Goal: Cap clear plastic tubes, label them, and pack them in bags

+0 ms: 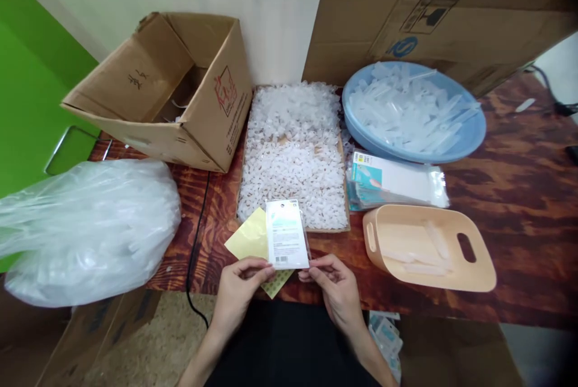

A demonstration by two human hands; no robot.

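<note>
Packet (287, 233) is upright-ish in view, printed face toward us, between our two hands at the table's (506, 206) near edge.

Left to right: tied-looking clear bag (99, 224) overhangs the edge, with an open cardboard box (221, 110) behind it. Black cable (197, 242) runs down past the edge. Our left hand (241, 291) pinches the packet's lower left corner, thumb against fingers. Yellow sticker sheet (247, 233) shows partly behind the packet. Shallow tray (334, 231) beyond holds many small white pieces (293, 176). Our right hand (336, 291) pinches the lower right corner. Right of the tray we've got a packet stack (401, 182), a blue basin (481, 128) of clear plastic pieces (406, 107) behind it, and a beige bin (406, 227) in front with a few similar pieces.
</note>
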